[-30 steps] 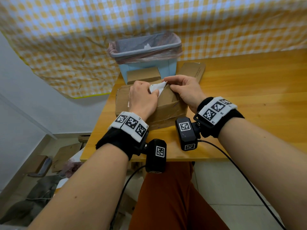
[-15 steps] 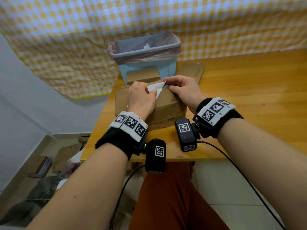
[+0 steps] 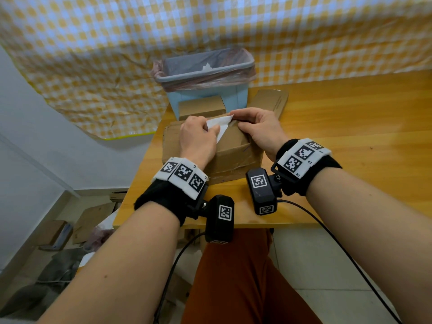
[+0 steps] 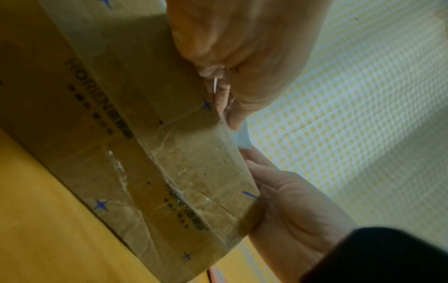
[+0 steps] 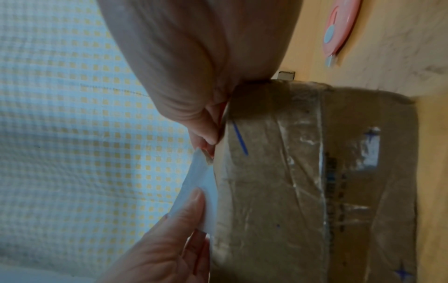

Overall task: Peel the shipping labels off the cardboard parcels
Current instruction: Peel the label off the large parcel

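A taped brown cardboard parcel (image 3: 233, 153) lies on the wooden table (image 3: 350, 127) in front of me. A white shipping label (image 3: 221, 127) is partly lifted from the parcel's top. My left hand (image 3: 198, 136) pinches the loose flap of the label (image 5: 201, 187). My right hand (image 3: 259, 129) has its fingers curled over the parcel's far top edge, beside the label's tip, with the thumb pressed on the cardboard. In the left wrist view only a thin white sliver of the label (image 4: 214, 86) shows between the left fingers (image 4: 223, 92). The stuck part of the label is hidden by both hands.
A blue waste bin (image 3: 205, 73) with a plastic liner stands right behind the parcel. A small box (image 3: 201, 108) and a flat cardboard piece (image 3: 272, 101) lie between them. A pink round tool (image 5: 339, 32) lies on the table. Cardboard scraps litter the floor at left.
The left hand has drawn the white flap slightly up and leftward, so a little more of the label stands free. The right hand stays on the parcel's edge.
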